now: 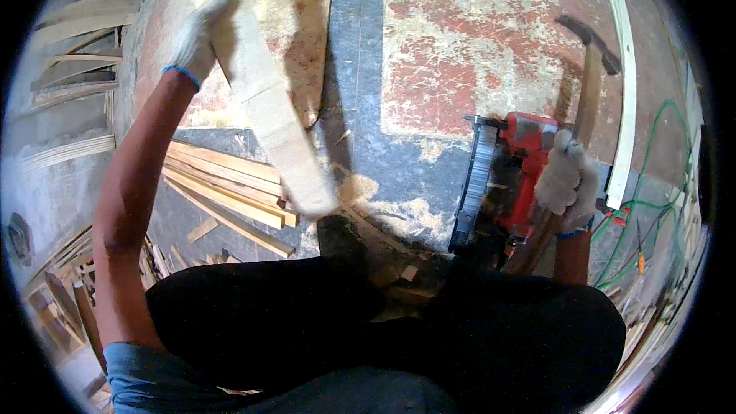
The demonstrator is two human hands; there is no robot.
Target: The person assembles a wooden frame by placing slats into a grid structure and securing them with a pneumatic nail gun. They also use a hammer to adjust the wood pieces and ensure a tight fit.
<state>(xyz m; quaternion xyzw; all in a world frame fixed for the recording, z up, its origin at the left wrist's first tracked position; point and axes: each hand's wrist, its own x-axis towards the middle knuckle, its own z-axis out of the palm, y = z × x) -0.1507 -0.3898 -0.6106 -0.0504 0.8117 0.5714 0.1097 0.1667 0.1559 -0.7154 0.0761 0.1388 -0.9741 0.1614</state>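
My left hand [201,37], in a white glove with a blue cuff, grips the left edge of a long pale wooden board [270,107]. The board slants from the top of the view toward my knees, and its near end is slightly blurred. On the right, my gloved right hand [567,180] is closed around the wooden handle of a hammer [590,96]. The hammer's dark head points away from me. Just left of that hand a red nail gun [529,146] with a grey magazine rests on the floor, partly in shadow.
Several narrow wood strips [230,180] lie in a stack at left. Worn red-and-cream sheets [475,38] cover part of the dark floor [360,100]. A pale strip [625,84] and a green cord [652,146] lie at far right. Sawdust [406,218] is scattered before my knees.
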